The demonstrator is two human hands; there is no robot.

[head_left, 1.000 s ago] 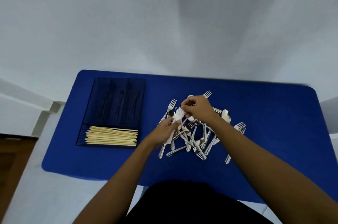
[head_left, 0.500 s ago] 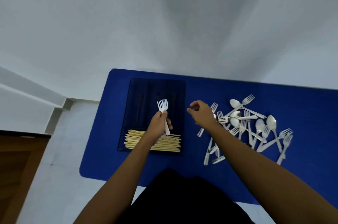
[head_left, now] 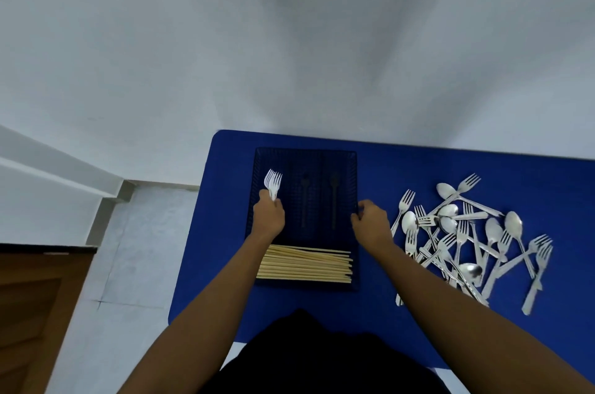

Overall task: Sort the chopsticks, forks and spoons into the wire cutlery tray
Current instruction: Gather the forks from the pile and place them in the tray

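Head view: wire cutlery tray (head_left: 306, 153), dark and rectangular, is seen on the left part of a blue table cover (head_left: 418, 168), with three long compartments running away from the person and one crosswise compartment at the near end. Chopsticks (head_left: 306, 266), pale and stacked side by side, are laid across that near compartment. A bundle of forks (head_left: 273, 182) is gripped by the left hand (head_left: 269, 216), whose fingers are curled tightly round the handles; the tines are fanned and pointed away from the person, and the bundle is held over the leftmost long compartment. The right hand (head_left: 370, 219) is placed at the tray's right wall with thumb and fingers curled toward the rim; whether the wire is actually pinched cannot be told. Two dark elongated shapes (head_left: 305, 200) are made out in the middle and right compartments but are too dim to be identified. A loose heap of forks and spoons (head_left: 467, 232), silver and crossed over one another, is spread on the cover to the right of the tray and apart from it, partly hidden by the right forearm. A pale wall (head_left: 289, 39) is seen behind the table, a light floor (head_left: 128, 248) to its left, and a wooden panel (head_left: 32, 313) in the lower left corner. A dark garment (head_left: 306, 361) is seen at the bottom edge, between the two forearms.
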